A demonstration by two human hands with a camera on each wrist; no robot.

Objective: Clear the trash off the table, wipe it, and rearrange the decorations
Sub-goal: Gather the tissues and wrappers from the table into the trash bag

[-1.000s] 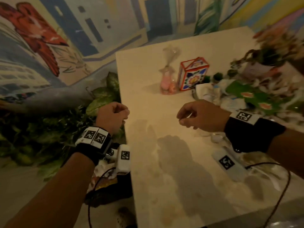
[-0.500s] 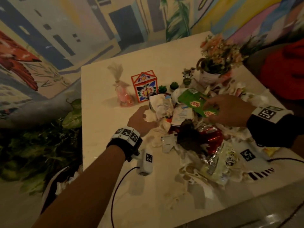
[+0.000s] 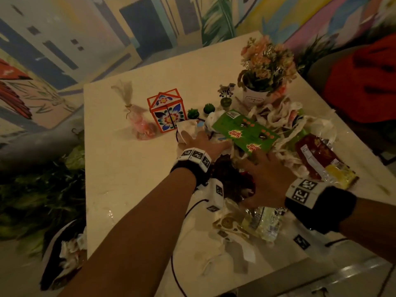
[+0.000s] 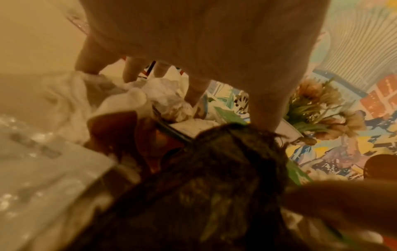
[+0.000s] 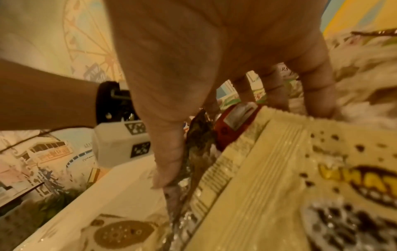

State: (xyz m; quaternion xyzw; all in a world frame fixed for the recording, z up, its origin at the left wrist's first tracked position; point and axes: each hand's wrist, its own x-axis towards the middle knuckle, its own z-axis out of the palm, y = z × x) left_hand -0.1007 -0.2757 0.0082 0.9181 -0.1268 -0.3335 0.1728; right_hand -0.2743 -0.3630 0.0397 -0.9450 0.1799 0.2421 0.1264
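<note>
Both hands [image 3: 263,179] spread on trash pile [image 3: 285,133], decorations [image 3: 167,110] just beyond

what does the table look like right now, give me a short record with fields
left hand: fingers spread, pressing on crumpled white paper
right hand: fingers spread over the wrappers, thumb against a crinkled dark one
trash: green packet, red wrapper, yellow wrapper, paper scraps
decorations: flower pot, patterned box, pink favour bag, two small green plants
table: not yet wiped
</note>
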